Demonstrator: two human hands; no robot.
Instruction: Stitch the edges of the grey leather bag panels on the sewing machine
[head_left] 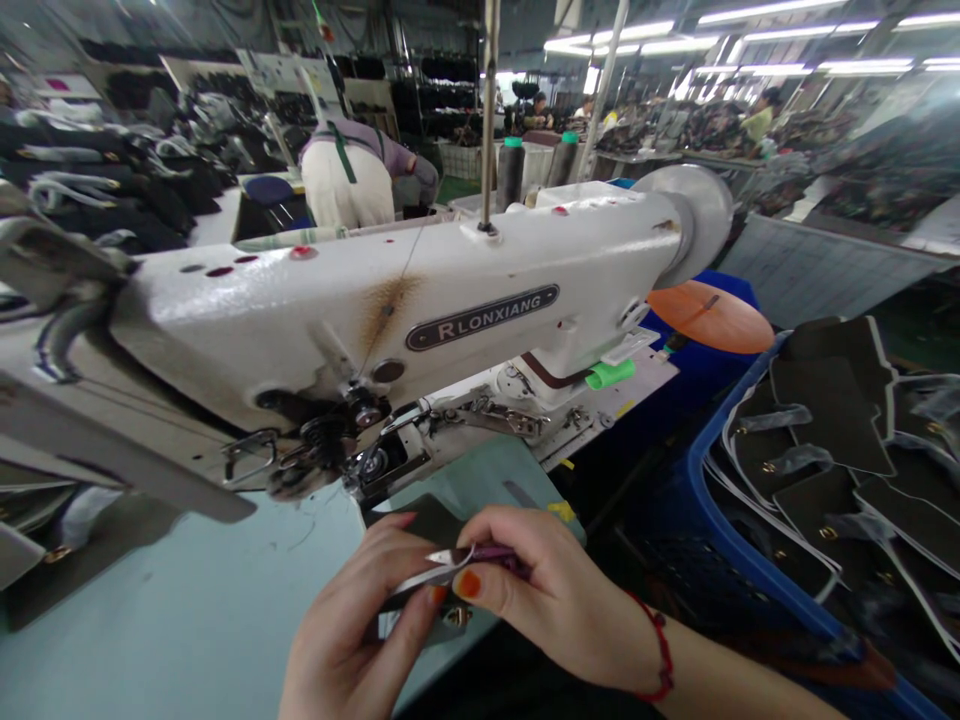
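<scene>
My left hand [367, 620] pinches a dark panel [427, 522] by its pale bound edge, thumb below and fingers above. A brass-coloured metal fitting [457, 616] shows on the piece just under my fingertips. In my right hand [540, 580] is a pair of thread snips [496, 552] with purple handles. Their pointed metal tip lies along the pale edge, close to my left fingers. Whether the blades touch a thread cannot be made out. Both hands are in front of the white sewing machine [480, 290], near its needle area.
At the right stands a blue basket [697, 470] filled with dark, pale-edged panels [832, 400]. More panels [97, 540] lie on the pale green tabletop [187, 610] at left. An orange disc [712, 315] sits behind the basket. Beyond the machine, a person [352, 170] bends over.
</scene>
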